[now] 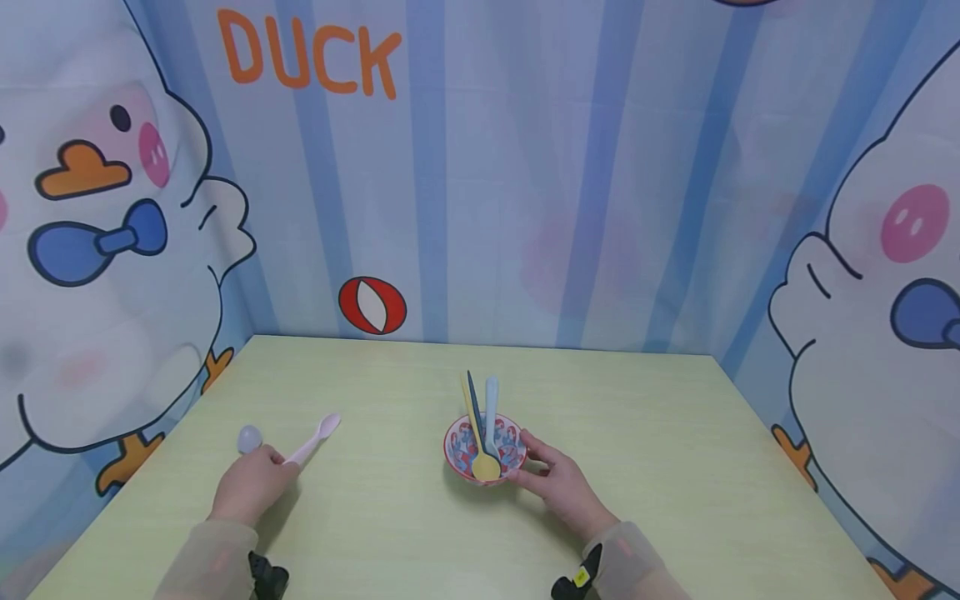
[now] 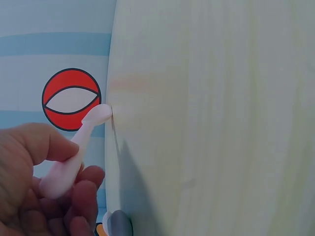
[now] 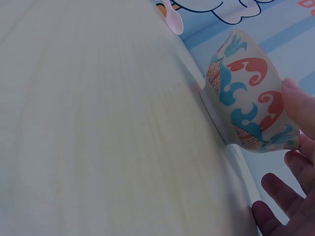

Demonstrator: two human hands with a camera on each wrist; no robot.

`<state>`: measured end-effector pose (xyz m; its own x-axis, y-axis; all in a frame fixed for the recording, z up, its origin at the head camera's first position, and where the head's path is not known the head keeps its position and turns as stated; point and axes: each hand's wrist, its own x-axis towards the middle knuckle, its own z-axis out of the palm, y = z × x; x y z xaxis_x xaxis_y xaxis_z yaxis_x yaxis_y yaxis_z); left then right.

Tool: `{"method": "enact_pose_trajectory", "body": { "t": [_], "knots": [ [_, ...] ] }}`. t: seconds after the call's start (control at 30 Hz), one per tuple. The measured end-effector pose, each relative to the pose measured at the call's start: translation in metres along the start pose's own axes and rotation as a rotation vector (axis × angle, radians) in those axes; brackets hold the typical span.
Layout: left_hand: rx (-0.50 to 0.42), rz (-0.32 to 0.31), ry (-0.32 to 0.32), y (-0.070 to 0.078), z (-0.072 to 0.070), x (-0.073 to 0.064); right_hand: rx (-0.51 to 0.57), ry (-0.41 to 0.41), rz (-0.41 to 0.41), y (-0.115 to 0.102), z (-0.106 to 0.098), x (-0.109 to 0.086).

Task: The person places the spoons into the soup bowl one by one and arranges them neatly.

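Observation:
My left hand [image 1: 253,483] pinches a pale pink spoon [image 1: 318,433] by its handle, its scoop pointing away to the right. In the left wrist view, thumb and fingers close round the thick handle of that spoon [image 2: 66,169]. Just beyond the left hand shows the scoop of a pale lavender spoon [image 1: 249,438]; the rest of it is hidden. My right hand [image 1: 558,483] holds the right side of a patterned bowl [image 1: 451,450] with thumb and fingers. Inside the bowl lean a yellow spoon [image 1: 486,468], a dark blue handle [image 1: 474,396] and a light blue handle [image 1: 491,400].
The pale wooden table [image 1: 390,533] extends to a curtain [image 1: 510,208] with blue stripes and cartoon ducks at the back and sides. A stretch of tabletop separates the pink spoon from the bowl.

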<state>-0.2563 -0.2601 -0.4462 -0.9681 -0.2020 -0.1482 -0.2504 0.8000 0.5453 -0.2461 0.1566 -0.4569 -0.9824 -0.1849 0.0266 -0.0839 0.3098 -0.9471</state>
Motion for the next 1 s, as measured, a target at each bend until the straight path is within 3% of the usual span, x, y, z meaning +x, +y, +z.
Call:
{"method": "enact_pose_trajectory", "body": {
  "t": [0.2, 0.57, 0.77, 1.0],
  "knots": [
    [-0.05, -0.03, 0.01, 0.0, 0.001, 0.001, -0.007, 0.001, 0.0, 0.005, 0.0, 0.003],
    [-0.176, -0.005, 0.053, -0.004, 0.004, 0.004, -0.016, 0.004, 0.013, 0.023, 0.001, 0.012],
    [-0.321, -0.021, 0.081, -0.002, 0.005, 0.001, -0.014, -0.002, 0.01, 0.037, 0.0, 0.02],
    [-0.486, -0.069, 0.081, 0.0, 0.007, -0.003, -0.005, -0.004, 0.011, 0.027, 0.001, 0.014]
  ]
}}
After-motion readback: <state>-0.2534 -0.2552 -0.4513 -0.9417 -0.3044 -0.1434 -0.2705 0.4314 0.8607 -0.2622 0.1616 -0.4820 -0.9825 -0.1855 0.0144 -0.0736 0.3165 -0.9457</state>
